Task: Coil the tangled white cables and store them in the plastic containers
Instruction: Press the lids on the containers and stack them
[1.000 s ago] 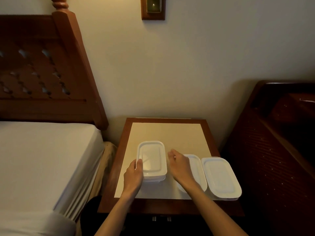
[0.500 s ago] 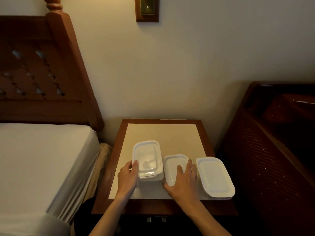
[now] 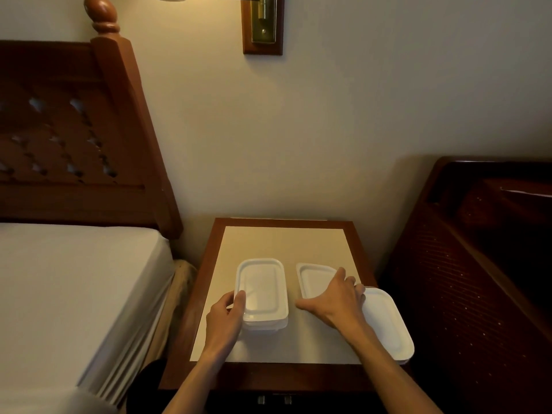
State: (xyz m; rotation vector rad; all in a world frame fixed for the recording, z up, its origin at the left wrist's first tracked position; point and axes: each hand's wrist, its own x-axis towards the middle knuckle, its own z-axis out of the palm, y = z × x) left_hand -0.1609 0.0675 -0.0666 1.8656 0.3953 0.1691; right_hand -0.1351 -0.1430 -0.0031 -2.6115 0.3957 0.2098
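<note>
On the nightstand (image 3: pixel 340 240), the lidded container (image 3: pixel 263 291) sits near the left edge; two lids (image 3: pixel 313 279) (image 3: pixel 385 321) lie rightward, toward the front-right corner.

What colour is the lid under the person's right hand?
White, seen in the head view: the lid lies flat beneath the right hand.

You face a plain cream wall (image 3: pixel 343 121) with a brass lamp on a wood plaque (image 3: pixel 263 25), a wooden headboard (image 3: pixel 74 138) and white-sheeted bed (image 3: pixel 68 288) at left, a wood-edged desk (image 3: pixel 280 243) ahead, dark wooden furniture (image 3: pixel 478 264) at right.
</note>
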